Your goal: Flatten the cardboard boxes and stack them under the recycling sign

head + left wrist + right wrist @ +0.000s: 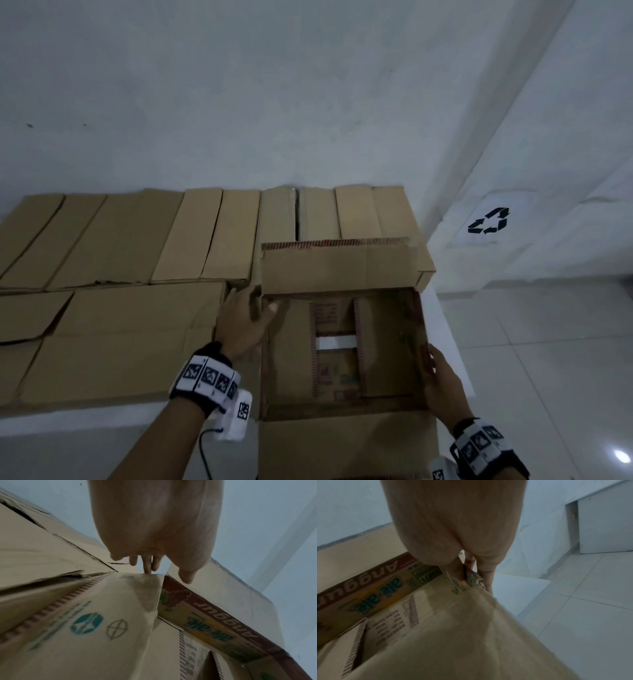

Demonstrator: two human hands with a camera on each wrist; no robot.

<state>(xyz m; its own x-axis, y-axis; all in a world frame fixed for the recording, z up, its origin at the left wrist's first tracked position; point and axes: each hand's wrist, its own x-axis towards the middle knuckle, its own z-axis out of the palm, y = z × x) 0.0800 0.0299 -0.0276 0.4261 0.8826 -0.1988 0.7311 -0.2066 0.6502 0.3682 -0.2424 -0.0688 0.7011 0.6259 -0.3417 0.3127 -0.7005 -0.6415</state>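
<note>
An open cardboard box (335,270) with red printed trim stands at the table's right end, its top flaps spread and its inside bare. My left hand (255,303) holds the box's far left corner, thumb over the rim and fingers outside. In the left wrist view the fingers (149,563) touch the side flap's edge on the box (96,615). My right hand (435,370) grips the right wall near the front; in the right wrist view the right hand (474,577) pinches that wall of the box (436,635), thumb inside. The recycling sign (489,221) hangs on the right wall.
Several plain brown boxes (212,236) line the back of the white table (442,329), and more brown cardboard (120,342) lies to the left of my box. Tiled floor (548,342) runs below the sign, right of the table's edge.
</note>
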